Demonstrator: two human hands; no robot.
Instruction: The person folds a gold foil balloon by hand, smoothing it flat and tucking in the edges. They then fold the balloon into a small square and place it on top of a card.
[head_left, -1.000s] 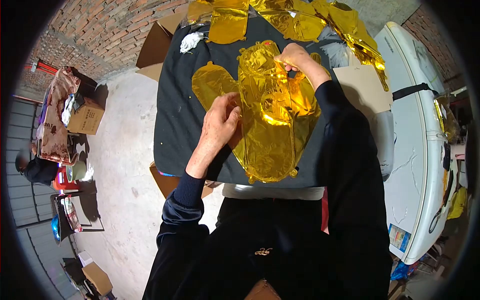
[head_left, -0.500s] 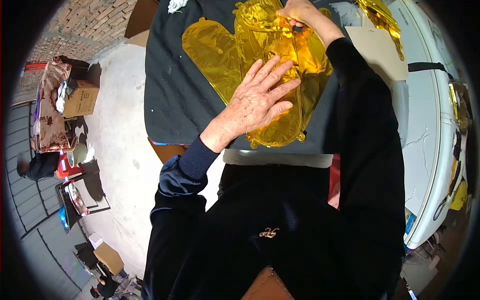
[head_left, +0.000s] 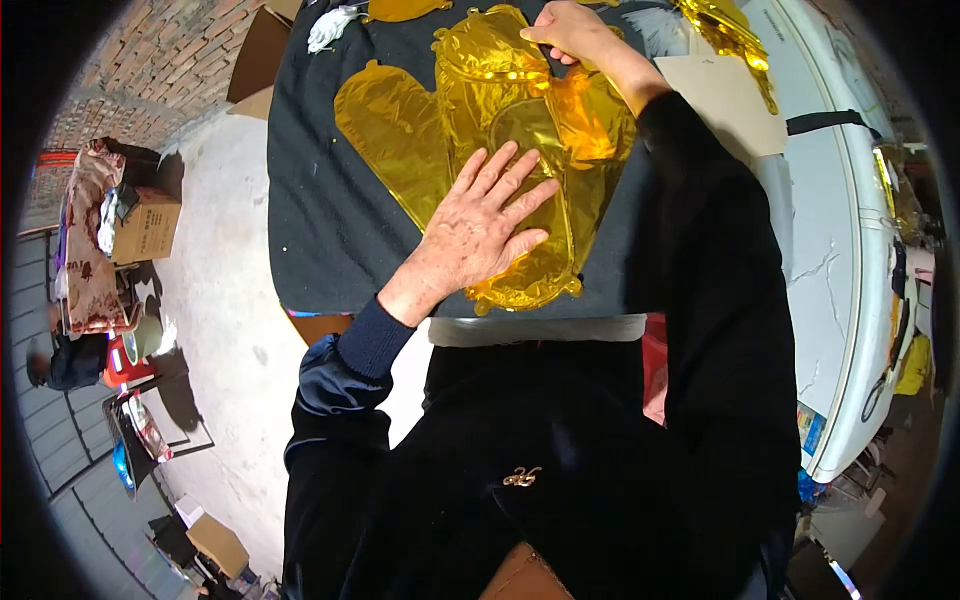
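Observation:
A shiny gold foil piece [head_left: 480, 120] with small tabs lies flat on the dark cloth [head_left: 310, 230]. My left hand [head_left: 475, 225] rests on its lower middle, palm down and fingers spread. At its upper right edge, my right hand [head_left: 575, 35] has its fingers pinched together; something small and dark shows at the fingertips, too small to name. A rounded foil lobe [head_left: 390, 125] extends to the left of the main part. Another gold piece [head_left: 405, 8] shows at the top edge.
White string [head_left: 330, 28] lies at the cloth's top left. Right of the cloth are a beige card [head_left: 725, 105], more gold foil [head_left: 730, 35] and a cracked white surface [head_left: 825, 240]. At far left stand a cardboard box [head_left: 148, 228] and a person in dark clothes [head_left: 75, 362].
The view has shifted, so the table sits further left and slightly lower. The foil around my right hand looks less bunched. My left hand stays spread on the foil.

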